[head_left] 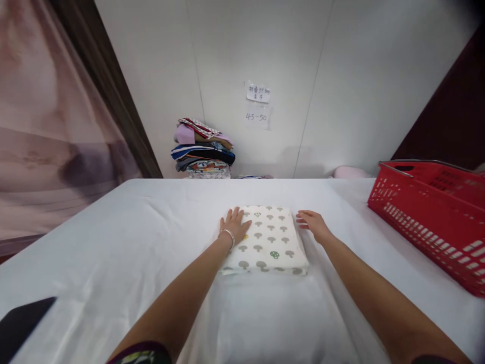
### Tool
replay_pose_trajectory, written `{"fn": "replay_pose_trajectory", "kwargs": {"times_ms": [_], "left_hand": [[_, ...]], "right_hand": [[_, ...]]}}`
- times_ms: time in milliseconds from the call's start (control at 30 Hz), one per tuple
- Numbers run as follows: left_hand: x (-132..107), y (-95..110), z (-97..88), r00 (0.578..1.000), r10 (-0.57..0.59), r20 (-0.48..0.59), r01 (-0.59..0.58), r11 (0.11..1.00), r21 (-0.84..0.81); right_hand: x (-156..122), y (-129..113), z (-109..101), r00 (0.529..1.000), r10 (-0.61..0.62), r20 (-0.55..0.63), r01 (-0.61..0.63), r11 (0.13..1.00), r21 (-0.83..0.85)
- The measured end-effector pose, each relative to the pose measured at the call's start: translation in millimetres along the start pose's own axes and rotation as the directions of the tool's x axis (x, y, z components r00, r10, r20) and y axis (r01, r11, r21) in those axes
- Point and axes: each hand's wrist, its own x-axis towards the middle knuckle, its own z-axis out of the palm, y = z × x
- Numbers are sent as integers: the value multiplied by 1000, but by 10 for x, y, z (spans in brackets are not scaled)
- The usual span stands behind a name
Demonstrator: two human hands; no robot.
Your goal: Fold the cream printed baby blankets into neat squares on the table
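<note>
A folded white cloth (271, 237) printed with grey mushrooms, plus a few green and yellow ones, lies flat in the middle of the table. On its left edge rests my left hand (234, 227), palm down with fingers spread, a bracelet at the wrist. My right hand (313, 225) is just off the cloth's far right side, fingers stretched toward it, with nothing visible in them. Whether its fingertips touch the cloth's edge I cannot tell.
A white sheet covers the table (151, 242). A red plastic basket (428, 217) stands at the right. Behind the far edge rises a stack of folded clothes (202, 149). Paper notes (258, 94) hang on the wall. A dark flat object (25, 323) lies at the near left.
</note>
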Motion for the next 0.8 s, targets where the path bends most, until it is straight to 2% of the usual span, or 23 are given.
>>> {"fn": "replay_pose_trajectory", "kwargs": {"times_ms": [67, 133, 200, 267, 333, 400, 533, 633, 800], "left_hand": [[-3, 59, -22, 1000, -6, -3, 6, 1000, -3], [-52, 190, -27, 999, 38, -13, -38, 999, 5], [-146, 394, -14, 988, 150, -31, -149, 989, 16], [-258, 648, 11, 956, 285, -72, -284, 959, 13], [-343, 912, 40, 930, 352, -104, -356, 934, -16], [-371, 1153, 72, 939, 332, -89, -338, 939, -61], [-277, 1492, 133, 980, 197, 10, -196, 978, -69], [-177, 1612, 154, 988, 131, 76, -129, 991, -28], [-87, 1656, 122, 985, 58, 165, -56, 998, -16]], "right_hand": [[-102, 88, -87, 998, 60, 35, -61, 998, 22], [-189, 149, -104, 992, 101, 79, -103, 994, 30], [-246, 166, -81, 984, 123, 127, -127, 991, 28], [-272, 146, -45, 979, 128, 156, -133, 991, 20], [-276, 110, -16, 979, 122, 162, -125, 992, 7], [-270, 86, 2, 980, 114, 162, -113, 993, -14], [-256, 124, 15, 974, 121, 190, -109, 991, -76], [-245, 202, 16, 973, 122, 197, -104, 990, -98], [-236, 288, 12, 966, 116, 231, -111, 993, -34]]}}
